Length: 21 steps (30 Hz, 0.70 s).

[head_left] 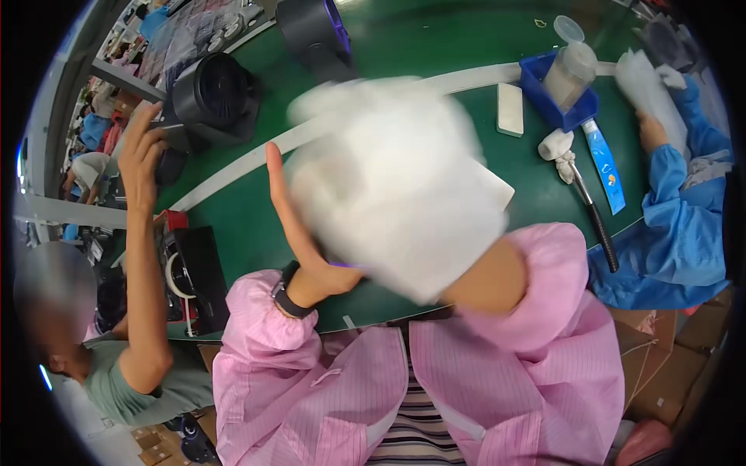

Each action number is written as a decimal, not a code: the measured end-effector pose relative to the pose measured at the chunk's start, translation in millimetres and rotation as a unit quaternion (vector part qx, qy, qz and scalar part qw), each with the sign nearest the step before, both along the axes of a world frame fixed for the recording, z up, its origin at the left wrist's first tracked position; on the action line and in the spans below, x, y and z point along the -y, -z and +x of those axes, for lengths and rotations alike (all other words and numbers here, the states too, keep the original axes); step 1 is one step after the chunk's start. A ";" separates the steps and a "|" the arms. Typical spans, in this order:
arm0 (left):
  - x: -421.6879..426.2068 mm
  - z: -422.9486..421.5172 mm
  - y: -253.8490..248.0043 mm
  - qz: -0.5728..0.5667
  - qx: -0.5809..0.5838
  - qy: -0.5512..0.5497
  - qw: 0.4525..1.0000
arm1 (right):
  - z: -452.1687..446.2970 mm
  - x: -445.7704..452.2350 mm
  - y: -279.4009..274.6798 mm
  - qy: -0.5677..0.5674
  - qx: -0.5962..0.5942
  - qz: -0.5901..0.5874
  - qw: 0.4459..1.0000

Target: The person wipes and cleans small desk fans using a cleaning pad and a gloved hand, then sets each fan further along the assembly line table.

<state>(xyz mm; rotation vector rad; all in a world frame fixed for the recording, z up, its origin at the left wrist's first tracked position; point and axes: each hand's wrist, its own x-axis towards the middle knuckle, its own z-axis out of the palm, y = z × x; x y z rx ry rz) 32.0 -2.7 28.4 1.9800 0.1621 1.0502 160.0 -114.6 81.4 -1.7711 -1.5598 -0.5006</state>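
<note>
In the head view, a motion-blurred white bundle (396,179) shows against the bench (443,35) left of the blue tray (536,89) and nearer the wearer, its folds smeared, half covering a pale block (497,188) on the tray side. Its long axis seems to slant nearer the wearer toward the tray's side, though its front end is unreadable. The left hand (311,260) extends one digit along the edge farthest from the tray, the right is hidden past its wrist (489,279), and I cannot tell whether either grip is pinching.
</note>
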 end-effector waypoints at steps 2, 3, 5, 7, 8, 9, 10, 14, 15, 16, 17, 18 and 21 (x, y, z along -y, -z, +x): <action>3.6 2.5 6.7 -0.101 0.003 -0.066 0.993 | -30.8 -1.2 -14.1 -0.161 -0.027 0.022 0.986; 0.0 5.3 11.4 -0.162 0.002 -0.095 0.982 | -41.4 5.0 -13.1 -0.266 -0.063 0.036 0.961; -4.2 6.9 4.8 -0.043 0.028 -0.006 0.999 | -33.8 24.3 -12.8 -0.434 -0.157 0.059 0.885; -9.2 26.9 -20.4 -0.031 0.042 0.015 0.999 | 3.6 52.4 -7.7 -0.402 -0.207 0.074 0.889; -14.5 44.0 -30.1 0.000 0.047 0.007 0.999 | 29.3 67.9 -2.9 -0.230 -0.171 0.018 0.958; -14.2 67.6 -42.9 -0.003 0.088 -0.007 0.996 | 34.5 68.1 18.5 -0.005 -0.199 0.117 0.973; -14.0 97.1 -54.4 -0.008 0.124 -0.018 0.992 | 44.2 61.3 37.3 0.134 -0.131 0.089 0.978; -47.2 247.9 -78.7 0.062 0.184 -0.154 0.969 | 61.6 51.7 80.7 0.159 -0.097 -0.160 0.969; -58.2 282.9 -79.0 0.067 0.165 -0.207 0.962 | 62.3 51.6 89.2 0.177 -0.076 -0.160 0.968; -69.5 313.9 -74.8 0.069 0.144 -0.260 0.952 | 61.3 52.2 96.1 0.195 -0.056 -0.160 0.966; -83.9 342.1 -68.7 0.061 0.117 -0.301 0.944 | 60.6 51.7 96.6 0.213 -0.035 -0.160 0.963; -97.8 364.7 -56.6 0.052 0.089 -0.341 0.934 | 58.4 51.3 93.2 0.227 -0.025 -0.171 0.958; -130.0 404.8 -15.6 0.088 -0.009 -0.436 0.896 | 65.7 53.9 99.2 0.269 -0.041 -0.171 0.947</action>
